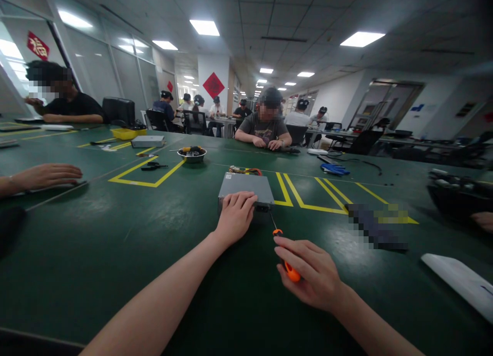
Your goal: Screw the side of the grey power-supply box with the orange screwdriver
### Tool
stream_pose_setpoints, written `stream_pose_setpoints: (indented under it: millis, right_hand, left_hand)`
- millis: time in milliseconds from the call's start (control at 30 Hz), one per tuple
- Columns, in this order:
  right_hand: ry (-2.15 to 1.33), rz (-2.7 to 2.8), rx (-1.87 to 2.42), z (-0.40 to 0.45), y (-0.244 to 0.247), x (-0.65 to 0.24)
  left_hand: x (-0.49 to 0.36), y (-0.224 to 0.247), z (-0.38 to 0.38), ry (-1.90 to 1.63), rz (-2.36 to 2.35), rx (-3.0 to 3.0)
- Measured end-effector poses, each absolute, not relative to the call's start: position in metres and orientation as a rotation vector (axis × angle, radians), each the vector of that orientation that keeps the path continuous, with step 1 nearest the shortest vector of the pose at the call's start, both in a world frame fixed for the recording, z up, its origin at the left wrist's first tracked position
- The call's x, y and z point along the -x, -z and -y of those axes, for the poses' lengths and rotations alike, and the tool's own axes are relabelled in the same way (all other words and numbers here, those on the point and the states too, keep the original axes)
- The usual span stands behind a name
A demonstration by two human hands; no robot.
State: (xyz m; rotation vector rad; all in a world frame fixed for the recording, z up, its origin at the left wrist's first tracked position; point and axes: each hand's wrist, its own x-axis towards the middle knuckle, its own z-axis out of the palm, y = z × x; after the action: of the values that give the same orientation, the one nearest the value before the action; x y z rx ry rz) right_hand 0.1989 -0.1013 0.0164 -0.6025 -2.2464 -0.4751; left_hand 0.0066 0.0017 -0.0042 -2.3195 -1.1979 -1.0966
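A grey metal computer power supply [246, 184] sits on the green table, its bundle of coloured wires [246, 171] at the far side. My left hand [235, 214] lies over its near left part, fingers bent across the top and holding it; the thumb is hidden. In my right hand [308, 268] is a screwdriver [291, 273] with an orange and black handle, gripped between thumb and fingers. Its shaft slants up to the near face of the power supply, by the right corner. Whether the tip touches a screw there is too small to tell.
Beyond stands a metal bowl [192, 154] with tools. Blue gloves [334, 169] and a blurred dark object [373, 227] lie to the right, near a white device [460, 284]. Another person's hand [48, 176] rests at left; a person [265, 122] works opposite.
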Motion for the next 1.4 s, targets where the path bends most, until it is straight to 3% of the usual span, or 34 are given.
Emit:
stream_pose_setpoints:
  millis: [667,1133,1267,1400]
  right_hand:
    - [0.517,2.240,0.615,0.100,-0.017,-0.196]
    - [0.667,2.218,1.013,0.122,-0.020,-0.176]
    - [0.524,2.111,1.263,0.132,-0.010,-0.167]
    - [0.172,1.917,1.438,0.136,-0.004,-0.164]
  left_hand:
    - [-0.007,0.005,-0.002,1.086,1.210,2.332]
    - [-0.007,0.006,-0.003,1.115,1.210,2.321]
    - [-0.009,0.005,-0.003,1.125,1.222,2.314]
    - [-0.009,0.003,-0.001,1.134,1.236,2.318]
